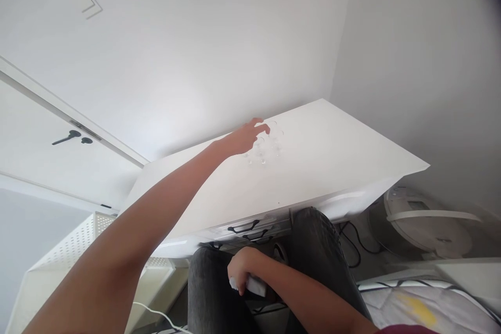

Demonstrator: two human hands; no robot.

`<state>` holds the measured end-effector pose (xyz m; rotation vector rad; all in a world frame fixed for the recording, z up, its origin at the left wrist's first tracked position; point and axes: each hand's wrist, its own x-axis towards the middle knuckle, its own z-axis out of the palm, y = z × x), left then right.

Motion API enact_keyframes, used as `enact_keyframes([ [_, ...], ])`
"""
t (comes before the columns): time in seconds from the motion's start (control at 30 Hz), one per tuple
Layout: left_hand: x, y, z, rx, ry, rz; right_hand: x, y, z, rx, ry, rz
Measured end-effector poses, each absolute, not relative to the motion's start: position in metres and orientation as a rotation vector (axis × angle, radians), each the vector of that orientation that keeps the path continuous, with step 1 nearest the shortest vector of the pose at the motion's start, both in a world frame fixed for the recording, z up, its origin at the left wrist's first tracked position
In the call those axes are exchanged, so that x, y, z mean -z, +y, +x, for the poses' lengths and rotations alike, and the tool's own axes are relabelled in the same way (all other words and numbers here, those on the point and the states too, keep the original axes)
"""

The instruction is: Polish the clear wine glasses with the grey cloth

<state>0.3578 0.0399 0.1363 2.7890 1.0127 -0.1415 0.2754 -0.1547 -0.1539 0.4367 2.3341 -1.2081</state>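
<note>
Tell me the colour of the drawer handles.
The drawer handles are black; see the head view.

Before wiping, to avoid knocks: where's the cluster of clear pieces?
Head view, near centre: the cluster is on the white cabinet top, beside the left hand.

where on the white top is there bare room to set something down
The widest free patch on the white top lies between the small clear pieces and its right end. A second runs from those pieces to the front edge above the drawer handles, bar a speck. It is crowded around the left hand, whose arm crosses the left side.
</note>
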Motion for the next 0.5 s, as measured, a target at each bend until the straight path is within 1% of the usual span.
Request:
enact_keyframes([
  [0.17, -0.141, 0.047, 0.372, 0.383, 0.944, 2.74, 0.151, -0.156, 0.277, 1.191, 2.347, 0.45],
  [0.33, -0.146, 0.051, 0.383, 0.523, 0.951, 2.742, 0.153, -0.158, 0.274, 1.179, 2.336, 0.425],
  [0.43, -0.142, 0.056, 0.387, 0.636, 0.937, 2.717, 0.158, -0.159, 0.271, 1.207, 2.314, 0.402],
  [0.5, -0.137, 0.06, 0.388, 0.647, 0.946, 2.712, 0.162, -0.159, 0.27, 1.201, 2.316, 0.405],
])
